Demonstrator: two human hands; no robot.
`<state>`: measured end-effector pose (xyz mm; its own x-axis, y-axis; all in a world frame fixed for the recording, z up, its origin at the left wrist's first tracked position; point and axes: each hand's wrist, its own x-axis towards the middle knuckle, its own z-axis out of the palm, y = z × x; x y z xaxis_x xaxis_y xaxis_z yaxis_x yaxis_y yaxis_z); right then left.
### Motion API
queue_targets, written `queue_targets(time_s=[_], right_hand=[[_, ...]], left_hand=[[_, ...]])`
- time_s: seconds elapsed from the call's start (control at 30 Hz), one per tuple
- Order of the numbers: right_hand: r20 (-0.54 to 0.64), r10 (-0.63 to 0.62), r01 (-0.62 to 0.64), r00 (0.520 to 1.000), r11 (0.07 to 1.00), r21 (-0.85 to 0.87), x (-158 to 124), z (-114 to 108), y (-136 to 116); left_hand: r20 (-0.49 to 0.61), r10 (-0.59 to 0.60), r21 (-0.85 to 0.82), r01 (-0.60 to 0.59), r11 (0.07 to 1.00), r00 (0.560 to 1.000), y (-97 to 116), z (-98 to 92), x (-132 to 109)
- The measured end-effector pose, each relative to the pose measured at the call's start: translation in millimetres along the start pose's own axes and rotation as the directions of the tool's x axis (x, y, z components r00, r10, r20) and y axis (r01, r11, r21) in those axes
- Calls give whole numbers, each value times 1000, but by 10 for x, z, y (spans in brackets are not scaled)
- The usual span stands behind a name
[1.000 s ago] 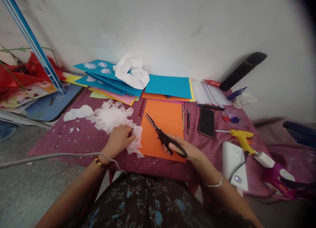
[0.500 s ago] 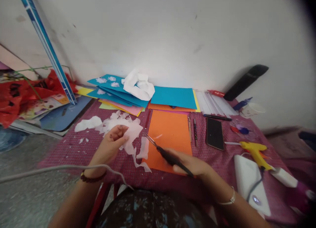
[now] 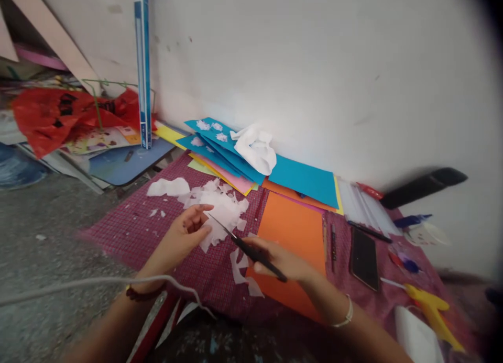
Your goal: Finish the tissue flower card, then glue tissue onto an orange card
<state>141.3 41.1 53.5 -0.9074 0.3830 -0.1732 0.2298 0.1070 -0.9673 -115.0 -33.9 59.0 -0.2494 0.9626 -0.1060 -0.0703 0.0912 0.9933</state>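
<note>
My left hand (image 3: 187,231), fingers curled, has its thumb and forefinger at a piece of thin white paper (image 3: 208,224), which blends into the pile behind it. My right hand (image 3: 271,259) grips black-handled scissors (image 3: 251,252). Their slim blades look closed, and the tips reach the paper beside my left fingertips. Behind my hands lies a pile of torn and cut white paper (image 3: 228,208). Loose white strips (image 3: 238,266) lie between the pile and an orange sheet (image 3: 288,229), partly under my right hand.
Blue sheets (image 3: 236,158) carry white paper tufts and a crumpled white paper (image 3: 257,145) at the back. Rightward are a phone (image 3: 364,258), pens, a yellow glue gun (image 3: 426,303) and a white power bank (image 3: 418,334). A grey cable (image 3: 98,282) crosses in front of my left forearm.
The view has swung left, so the table appears farther right. The scissors' blades, apart before, now look closed and nearer my left fingers. Cut strips lie lower beside the orange sheet.
</note>
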Motion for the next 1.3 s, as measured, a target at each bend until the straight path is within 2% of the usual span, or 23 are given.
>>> queue_targets(time_s=[0.17,0.3,0.43,0.5,0.57,0.67,0.77,0.97,1.3], right_hand=[[-44,49,-42,998,986,160,196,51,43],[-87,154,-139,984,977,165,292,50,79],[-46,128,-122,991,985,119,346,-2,44],[2,85,-85,996,995,56,348,-41,4],[41,67,-67,997,998,1,323,-89,-33],[79,75,-72,994,997,-39,244,-167,-52],[105,96,-90,990,994,-61,164,-229,-31],[149,148,-140,978,988,-59,192,-248,27],[138,65,-79,988,992,96,378,-187,35]], left_hand=[[-36,-38,-89,34,995,999,-30,-142,38],[-108,-89,-153,72,986,990,-166,-260,48],[-42,-221,-184,210,960,974,-315,-347,27],[-39,-209,-218,196,956,977,-328,-358,26],[-77,-151,-261,126,957,985,-307,-357,42],[-132,-89,-322,42,946,987,-276,-348,92],[-144,-63,-354,8,935,988,-281,-321,150],[-100,-88,-380,44,924,991,-305,-205,226],[36,-101,-314,107,943,994,-385,-171,229]])
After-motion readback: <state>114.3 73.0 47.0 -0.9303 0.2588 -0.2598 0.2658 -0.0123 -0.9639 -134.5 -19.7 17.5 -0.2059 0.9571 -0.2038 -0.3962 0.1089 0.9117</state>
